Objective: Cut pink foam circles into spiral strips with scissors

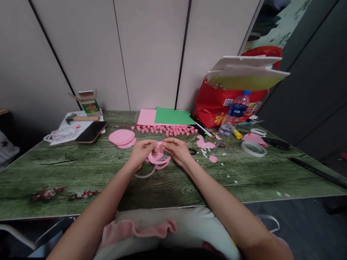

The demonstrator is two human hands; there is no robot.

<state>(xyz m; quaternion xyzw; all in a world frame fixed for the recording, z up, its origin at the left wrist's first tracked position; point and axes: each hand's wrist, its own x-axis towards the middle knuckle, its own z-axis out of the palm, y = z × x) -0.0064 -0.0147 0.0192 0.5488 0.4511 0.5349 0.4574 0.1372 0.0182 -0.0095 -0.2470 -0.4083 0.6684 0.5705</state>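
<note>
Between my two hands, above the middle of the table, is a curling pink paper strip, spiral in shape. My left hand pinches its upper left part. Thumb and fingers of my right hand are closed on its upper right edge. A loose curl of the same paper hangs below the fingers. Under it lies a whitish ring, partly hidden by my left hand and the paper. Left of my hands is a stack of pink paper circles. Several small pink rolled paper roses stand in rows just beyond.
Pink and green paper sheets lie at the back. On the left are a hammer, a phone and bead strings. A water bottle, red bag, tape roll and paper scraps are on the right.
</note>
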